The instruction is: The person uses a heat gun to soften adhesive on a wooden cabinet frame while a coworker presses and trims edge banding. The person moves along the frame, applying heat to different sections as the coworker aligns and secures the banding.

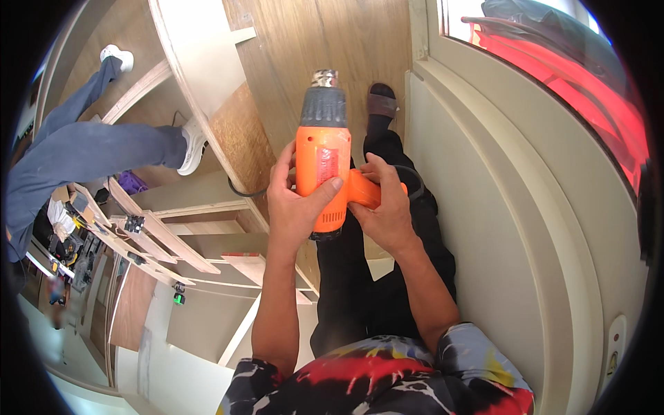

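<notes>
An orange heat gun (335, 149) with a dark grey collar and a metal nozzle is held up in front of me, nozzle pointing away. My left hand (294, 197) wraps round the rear of its body, thumb lying across the orange casing. On the other side, my right hand (384, 207) grips the handle, which sticks out to the right. A dark power cord (413, 178) curves out beside the right hand. The fingers on the far side of the tool are partly hidden.
A wooden cabinet frame (200, 111) and pale panels stand along my left. Another person's legs (104, 149) are at the far left, near piled tools (76, 249). A beige wall panel with a window frame (498, 69) runs close on my right. Wooden flooring (311, 34) lies ahead.
</notes>
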Demonstrator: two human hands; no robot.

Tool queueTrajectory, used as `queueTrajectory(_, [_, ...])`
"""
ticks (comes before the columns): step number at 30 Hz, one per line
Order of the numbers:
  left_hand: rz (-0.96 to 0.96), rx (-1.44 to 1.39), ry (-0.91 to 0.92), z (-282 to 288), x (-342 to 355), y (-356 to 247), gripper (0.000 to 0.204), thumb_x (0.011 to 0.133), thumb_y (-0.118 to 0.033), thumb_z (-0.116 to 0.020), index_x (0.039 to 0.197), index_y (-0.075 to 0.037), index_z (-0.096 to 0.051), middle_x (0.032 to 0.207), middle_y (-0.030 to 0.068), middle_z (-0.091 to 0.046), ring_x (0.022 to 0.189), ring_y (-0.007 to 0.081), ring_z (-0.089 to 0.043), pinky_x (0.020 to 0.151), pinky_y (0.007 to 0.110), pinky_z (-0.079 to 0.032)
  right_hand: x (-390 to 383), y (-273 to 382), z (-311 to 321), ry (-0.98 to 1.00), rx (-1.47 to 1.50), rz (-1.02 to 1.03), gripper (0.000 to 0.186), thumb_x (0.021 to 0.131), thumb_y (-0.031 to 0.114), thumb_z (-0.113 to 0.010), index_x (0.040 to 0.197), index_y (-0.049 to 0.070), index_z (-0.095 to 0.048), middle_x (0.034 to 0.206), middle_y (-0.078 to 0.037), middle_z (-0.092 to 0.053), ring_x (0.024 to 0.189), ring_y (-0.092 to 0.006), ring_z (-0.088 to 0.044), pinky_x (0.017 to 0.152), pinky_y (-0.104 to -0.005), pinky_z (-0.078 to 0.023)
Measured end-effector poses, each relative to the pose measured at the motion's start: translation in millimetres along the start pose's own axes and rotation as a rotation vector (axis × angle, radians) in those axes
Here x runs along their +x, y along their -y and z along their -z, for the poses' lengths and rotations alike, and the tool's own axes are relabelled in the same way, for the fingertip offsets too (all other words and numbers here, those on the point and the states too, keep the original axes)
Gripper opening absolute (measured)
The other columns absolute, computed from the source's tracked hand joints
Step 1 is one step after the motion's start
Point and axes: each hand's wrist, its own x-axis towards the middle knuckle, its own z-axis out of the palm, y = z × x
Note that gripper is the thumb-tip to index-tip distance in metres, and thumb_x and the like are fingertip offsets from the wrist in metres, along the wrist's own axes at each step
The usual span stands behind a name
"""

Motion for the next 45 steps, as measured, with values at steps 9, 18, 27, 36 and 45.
queueTrajectory(9, [0.013, 0.125, -0.098, -9.2, 7.0, 10.7, 0.073, 0.087, -0.019, -0.083, 0.147, 0.006, -0.048, 0.133, 0.0153, -0.052, 0.108, 0.0196, -0.064, 0.091, 0.031, -0.056, 17.0, -5.1, 7.8, 0.152, -0.198, 0.13, 0.073, 0.074, -0.007, -0.076, 0.142, 0.005, -0.051, 0.135, -0.019, -0.059, 0.123, -0.0392, -0.06, 0.101, -0.0464, -0.051])
queueTrajectory(18, [-0.168, 0.198, -0.724, 61.2, 64.3, -9.5, 0.059, 0.099, -0.018, -0.07, 0.146, 0.01, -0.048, 0.131, 0.0184, -0.062, 0.105, 0.0192, -0.063, 0.086, 0.034, -0.055, 78.1, -85.6, 11.6, -0.068, 0.05, -0.15, 0.04, 0.093, 0.017, -0.08, 0.125, 0.001, -0.064, 0.118, -0.009, -0.067, 0.095, -0.0184, -0.068, 0.085, -0.0332, -0.057])
queueTrajectory(27, [-0.281, 0.623, -0.832, 37.3, 98.5, -2.8, 0.057, 0.098, -0.012, -0.067, 0.147, 0.008, -0.046, 0.141, 0.0228, -0.042, 0.116, 0.0296, -0.059, 0.097, 0.041, -0.052, 137.4, -117.2, 22.3, 0.094, 1.086, -0.357, 0.039, 0.101, 0.03, -0.07, 0.126, 0.002, -0.059, 0.104, -0.008, -0.065, 0.079, -0.0165, -0.068, 0.065, -0.0321, -0.061])
queueTrajectory(36, [-0.167, 0.666, -0.938, 13.8, 110.7, -10.6, 0.062, 0.101, -0.011, -0.059, 0.153, 0.009, -0.033, 0.146, 0.0252, -0.033, 0.126, 0.0334, -0.051, 0.105, 0.043, -0.048, 154.1, -140.5, 29.8, 0.045, 0.67, -0.461, 0.036, 0.098, 0.024, -0.072, 0.125, 0.003, -0.061, 0.102, -0.009, -0.065, 0.074, -0.0162, -0.068, 0.061, -0.0318, -0.06])
queueTrajectory(45, [-0.173, 0.646, -0.961, 12.7, 114.6, -4.9, 0.062, 0.099, -0.011, -0.063, 0.151, 0.011, -0.038, 0.142, 0.0248, -0.038, 0.117, 0.03, -0.054, 0.099, 0.04, -0.049, 168.4, -80.1, 3.6, 0.408, 0.945, -0.32, 0.03, 0.097, 0.016, -0.072, 0.122, 0.003, -0.063, 0.099, -0.009, -0.066, 0.071, -0.0152, -0.066, 0.06, -0.0314, -0.059])
